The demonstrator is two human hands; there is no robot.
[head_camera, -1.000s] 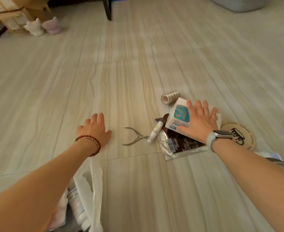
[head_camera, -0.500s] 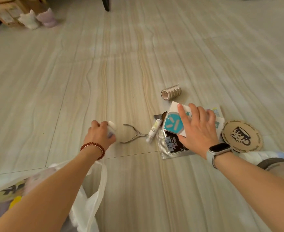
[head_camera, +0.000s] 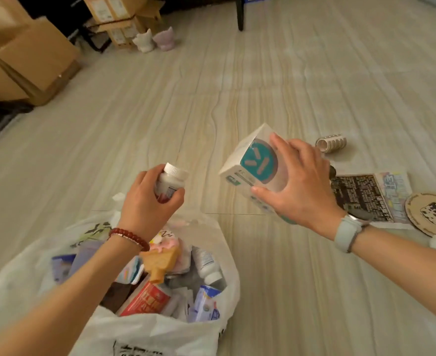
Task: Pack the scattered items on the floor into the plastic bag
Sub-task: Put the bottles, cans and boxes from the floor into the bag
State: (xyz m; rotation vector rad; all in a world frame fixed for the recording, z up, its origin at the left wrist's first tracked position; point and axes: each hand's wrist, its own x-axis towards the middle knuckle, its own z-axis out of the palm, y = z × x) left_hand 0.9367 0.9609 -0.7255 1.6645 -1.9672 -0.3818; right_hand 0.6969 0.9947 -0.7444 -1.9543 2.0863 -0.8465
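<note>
My left hand [head_camera: 147, 204] grips a small white bottle [head_camera: 171, 181] with a ribbed cap, held just above the far rim of the open white plastic bag [head_camera: 211, 327]. The bag lies at the lower left and holds several packets, bottles and a toy. My right hand [head_camera: 299, 186] grips a white box with a teal round logo [head_camera: 252, 163], lifted off the floor to the right of the bag. On the floor at the right lie a ribbed roller [head_camera: 332, 143], a dark printed pouch [head_camera: 358, 196] and a round cork coaster [head_camera: 430, 214].
Cardboard boxes [head_camera: 29, 60] stand at the far left, with more stacked boxes [head_camera: 119, 19] behind them. Two small cat-shaped figures [head_camera: 155, 39] sit near a dark furniture leg [head_camera: 240, 14]. Pale wood-grain floor [head_camera: 237, 86] spreads between them and the bag.
Both hands have lifted from the floor and swung left toward the bag, the left with the bottle, the right with the box. The view turned left, bringing the open bag into sight.
</note>
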